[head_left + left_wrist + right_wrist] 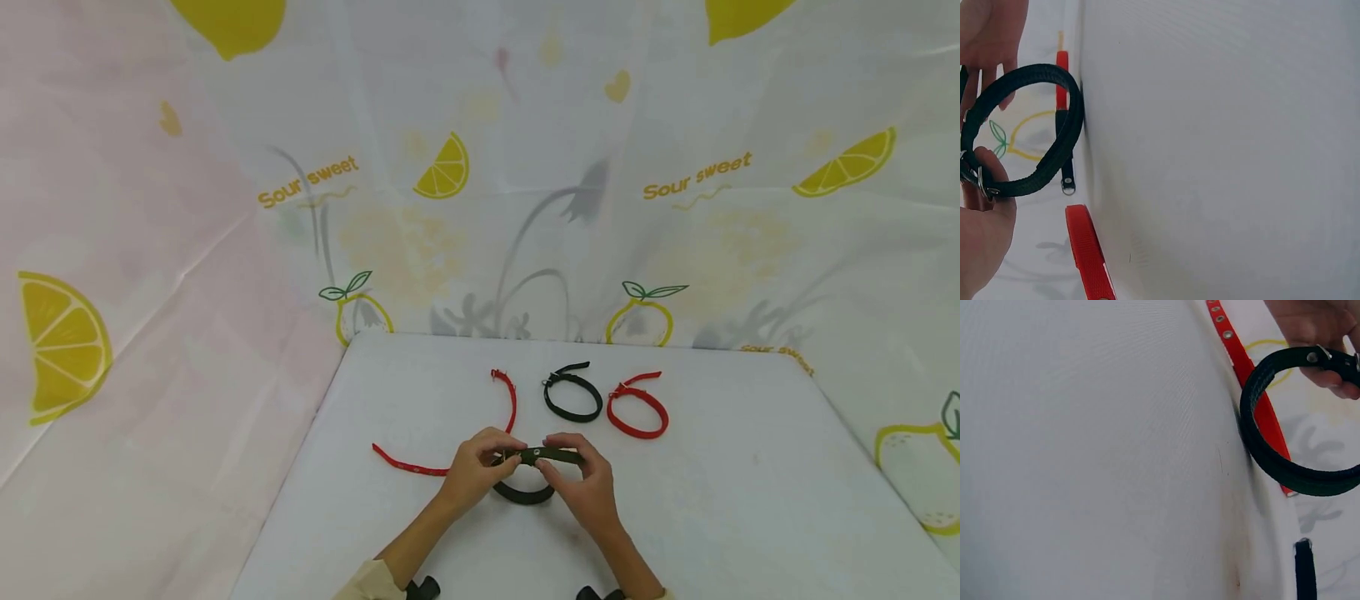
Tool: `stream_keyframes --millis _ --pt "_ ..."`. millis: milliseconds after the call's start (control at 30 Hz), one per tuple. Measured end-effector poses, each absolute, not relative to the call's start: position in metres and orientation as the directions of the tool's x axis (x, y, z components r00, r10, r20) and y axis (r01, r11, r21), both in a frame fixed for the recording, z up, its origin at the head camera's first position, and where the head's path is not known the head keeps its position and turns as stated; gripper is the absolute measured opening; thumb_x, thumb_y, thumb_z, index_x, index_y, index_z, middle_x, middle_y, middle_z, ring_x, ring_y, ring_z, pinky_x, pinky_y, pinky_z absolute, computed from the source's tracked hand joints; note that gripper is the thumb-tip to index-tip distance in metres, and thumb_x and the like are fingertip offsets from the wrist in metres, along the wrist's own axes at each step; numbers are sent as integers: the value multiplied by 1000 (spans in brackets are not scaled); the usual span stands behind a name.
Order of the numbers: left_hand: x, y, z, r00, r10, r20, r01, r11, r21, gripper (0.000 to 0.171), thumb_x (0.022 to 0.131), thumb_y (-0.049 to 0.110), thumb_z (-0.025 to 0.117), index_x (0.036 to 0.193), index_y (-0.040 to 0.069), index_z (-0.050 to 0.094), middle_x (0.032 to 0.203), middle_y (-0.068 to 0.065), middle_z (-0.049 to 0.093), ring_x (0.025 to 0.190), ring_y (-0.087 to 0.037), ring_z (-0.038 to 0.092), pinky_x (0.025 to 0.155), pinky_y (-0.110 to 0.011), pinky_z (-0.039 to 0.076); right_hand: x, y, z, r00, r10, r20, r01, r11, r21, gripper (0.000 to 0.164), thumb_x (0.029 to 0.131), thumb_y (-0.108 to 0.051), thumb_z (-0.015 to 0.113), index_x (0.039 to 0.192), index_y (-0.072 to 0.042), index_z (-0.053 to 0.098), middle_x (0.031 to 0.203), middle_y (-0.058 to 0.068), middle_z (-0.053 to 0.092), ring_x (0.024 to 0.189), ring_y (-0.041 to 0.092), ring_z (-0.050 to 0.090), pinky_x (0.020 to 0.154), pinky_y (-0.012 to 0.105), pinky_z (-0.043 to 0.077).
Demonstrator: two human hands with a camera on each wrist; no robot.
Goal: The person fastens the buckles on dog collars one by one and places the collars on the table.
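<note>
A black collar [523, 497], bent into a loop, is held between both hands over the table's near middle. My left hand [476, 467] pinches it at the metal buckle [984, 184], thumb against the band. With thumb and fingers, my right hand [592, 492] grips the strap end, which runs across the top of the loop. In the right wrist view the collar's round band [1322, 481] hangs below the fingers, a rivet near them. Just behind the hands lies an unfastened red collar [512, 404], its middle partly hidden by the left hand and the black collar.
Farther back on the white table [735, 500] lie a looped black collar [576, 415] and, right of it, a looped red collar [637, 432]. Both have their strap ends sticking out. A lemon-print curtain [510, 250] stands behind the table and along its sides.
</note>
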State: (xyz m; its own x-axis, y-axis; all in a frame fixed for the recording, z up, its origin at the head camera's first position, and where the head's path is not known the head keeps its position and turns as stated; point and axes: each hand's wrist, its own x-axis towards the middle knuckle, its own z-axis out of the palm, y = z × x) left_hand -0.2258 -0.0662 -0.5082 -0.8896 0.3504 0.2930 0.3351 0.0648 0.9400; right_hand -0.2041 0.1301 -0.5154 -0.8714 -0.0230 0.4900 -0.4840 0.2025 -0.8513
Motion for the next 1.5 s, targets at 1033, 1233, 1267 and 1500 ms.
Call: stream_keyframes --millis 1033,1233,1267,1500 --pt "-234 -65 -526 -896 438 68 103 56 993 18 96 7 60 111 4 68 102 -7 67 90 -31 63 82 -39 54 -203 132 -515 -815 -155 558 -577 296 -761 18 81 3 77 96 -2 71 95 10 70 88 25 64 74 32 57" --pt "-227 -63 -509 -895 437 84 101 16 995 17 95 5 60 110 0 68 102 -10 68 88 -28 64 85 -52 52 -210 134 -533 -822 -165 545 -567 329 -756 26 83 -6 78 107 -8 70 98 3 69 90 18 63 78 28 55" --pt "-228 -63 -512 -893 440 90 103 6 995 17 96 6 60 110 1 68 102 -9 68 88 -27 64 84 -49 53 -212 135 -536 -827 -165 538 -561 315 -765 27 83 -8 78 108 -8 69 99 3 70 91 17 64 79 26 55" --pt "-235 -60 -529 -880 455 133 123 -52 991 23 95 13 65 116 5 65 107 -7 66 91 -15 65 81 -28 54 -207 132 -523 -932 -45 360 -362 110 -925 34 79 -4 81 107 2 62 102 10 67 93 18 67 78 28 56"
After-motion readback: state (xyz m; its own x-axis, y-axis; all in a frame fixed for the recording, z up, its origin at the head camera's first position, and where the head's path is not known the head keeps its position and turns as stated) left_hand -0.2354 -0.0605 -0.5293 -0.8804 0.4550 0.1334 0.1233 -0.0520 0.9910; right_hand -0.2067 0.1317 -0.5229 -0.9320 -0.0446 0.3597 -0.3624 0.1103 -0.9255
